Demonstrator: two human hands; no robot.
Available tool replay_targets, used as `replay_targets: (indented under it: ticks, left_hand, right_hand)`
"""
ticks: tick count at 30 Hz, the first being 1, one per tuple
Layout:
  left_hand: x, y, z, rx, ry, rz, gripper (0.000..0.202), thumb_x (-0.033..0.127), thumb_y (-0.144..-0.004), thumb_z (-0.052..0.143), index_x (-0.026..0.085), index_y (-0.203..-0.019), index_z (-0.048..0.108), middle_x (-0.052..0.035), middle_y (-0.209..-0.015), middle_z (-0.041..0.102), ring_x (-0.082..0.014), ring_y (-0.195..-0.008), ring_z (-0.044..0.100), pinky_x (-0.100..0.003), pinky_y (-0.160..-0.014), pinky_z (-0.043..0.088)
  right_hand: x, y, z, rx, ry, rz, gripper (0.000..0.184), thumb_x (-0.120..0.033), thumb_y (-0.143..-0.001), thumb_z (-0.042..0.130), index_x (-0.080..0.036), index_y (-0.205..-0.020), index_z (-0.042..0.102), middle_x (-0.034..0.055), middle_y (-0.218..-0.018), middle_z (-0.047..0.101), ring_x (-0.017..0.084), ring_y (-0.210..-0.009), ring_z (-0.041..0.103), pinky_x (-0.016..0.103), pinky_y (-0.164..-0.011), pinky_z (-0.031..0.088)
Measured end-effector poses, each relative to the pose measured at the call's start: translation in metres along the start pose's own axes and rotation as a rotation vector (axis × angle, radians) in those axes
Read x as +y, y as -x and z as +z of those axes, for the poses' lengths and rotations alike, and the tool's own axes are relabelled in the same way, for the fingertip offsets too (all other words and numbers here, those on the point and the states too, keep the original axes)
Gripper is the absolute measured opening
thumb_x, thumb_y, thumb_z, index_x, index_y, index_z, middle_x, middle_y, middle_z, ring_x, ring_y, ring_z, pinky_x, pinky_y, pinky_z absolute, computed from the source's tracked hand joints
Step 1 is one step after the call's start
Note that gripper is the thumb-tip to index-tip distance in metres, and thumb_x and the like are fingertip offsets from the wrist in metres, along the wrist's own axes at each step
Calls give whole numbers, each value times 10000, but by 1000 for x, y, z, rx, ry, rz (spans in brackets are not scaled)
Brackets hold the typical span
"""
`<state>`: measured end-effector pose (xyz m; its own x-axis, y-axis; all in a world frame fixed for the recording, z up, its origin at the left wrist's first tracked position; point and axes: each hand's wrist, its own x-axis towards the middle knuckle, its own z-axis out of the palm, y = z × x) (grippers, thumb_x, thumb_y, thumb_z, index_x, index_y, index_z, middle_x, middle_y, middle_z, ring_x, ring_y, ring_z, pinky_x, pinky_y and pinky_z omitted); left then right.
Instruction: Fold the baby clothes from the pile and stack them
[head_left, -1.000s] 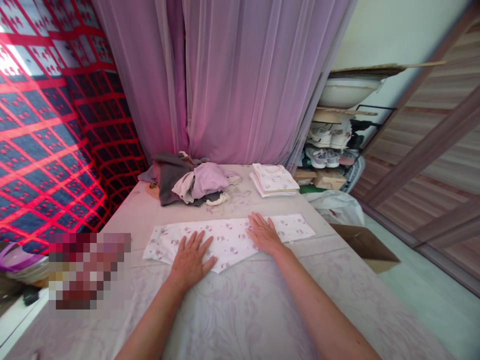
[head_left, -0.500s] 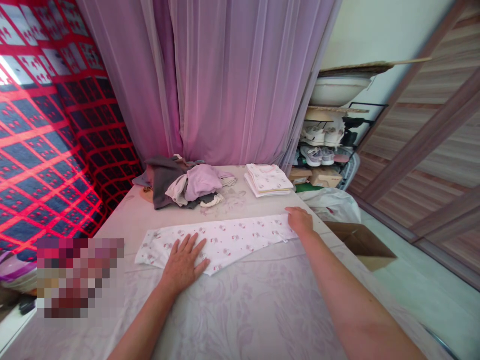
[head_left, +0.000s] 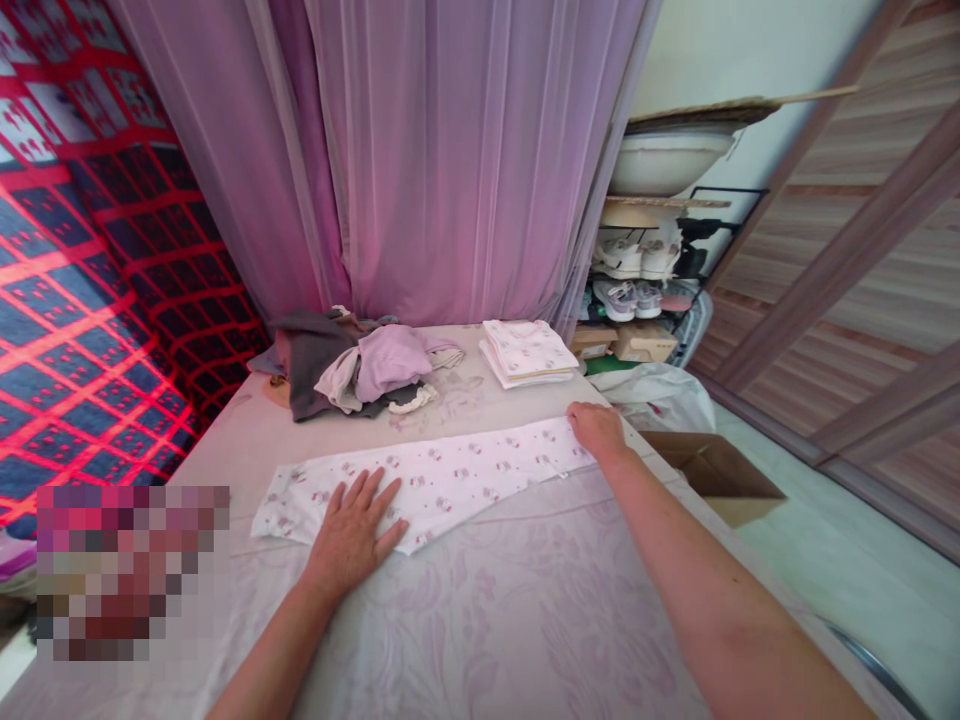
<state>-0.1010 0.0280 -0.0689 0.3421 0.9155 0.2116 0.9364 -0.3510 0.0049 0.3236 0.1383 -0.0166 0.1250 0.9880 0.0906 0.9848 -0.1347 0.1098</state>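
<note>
A pair of white pants with a small grey-and-red print lies on the bed, folded lengthwise, its narrow end to the right. My left hand rests flat on the wider left part, fingers spread. At the narrow end, my right hand has its fingers closed on the edge of the cloth; the fingertips are partly hidden. Beyond the pants, a folded stack of white printed clothes sits near the far right corner of the bed. To its left is a loose pile of dark, lilac and cream clothes.
A patterned bedsheet covers the bed. Purple curtains hang behind it. On the right stand an open cardboard box, a white plastic bag and a rack with shoes. A red-and-dark checked cloth hangs left.
The view has shifted slightly, so everything sits a little further left. Both hands keep their places on the pants, which lie as before.
</note>
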Motion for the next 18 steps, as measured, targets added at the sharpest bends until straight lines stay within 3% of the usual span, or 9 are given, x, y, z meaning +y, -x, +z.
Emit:
replay_targets:
  ticks: [8, 13, 18]
  left_hand:
    - [-1, 0, 1, 25, -3, 11, 552, 561, -869, 417, 306, -1352, 489, -70, -1449, 441, -302, -1342, 373, -520, -1090, 267]
    - [0, 0, 0, 18, -4, 15, 551, 553, -874, 414, 295, -1355, 488, -81, -1448, 441, -308, -1341, 373, -532, -1084, 274]
    - [0, 1, 2, 39, 5, 12, 547, 555, -869, 423, 308, -1353, 489, -69, -1446, 445, -300, -1345, 370, -524, -1096, 261]
  right_hand:
    - [-5, -2, 11, 3, -9, 23, 308, -199, -897, 383, -189, -1015, 667, 135, -1033, 665, 253, -981, 577, 373, -806, 365]
    - [-11, 10, 11, 87, -61, 46, 396, -185, -879, 394, -188, -1228, 581, 138, -1205, 599, 256, -1068, 534, 367, -858, 380]
    - [-17, 35, 10, 110, -319, -5, 379, -148, -850, 374, -232, -1055, 682, 53, -1139, 643, 186, -1035, 567, 277, -897, 413]
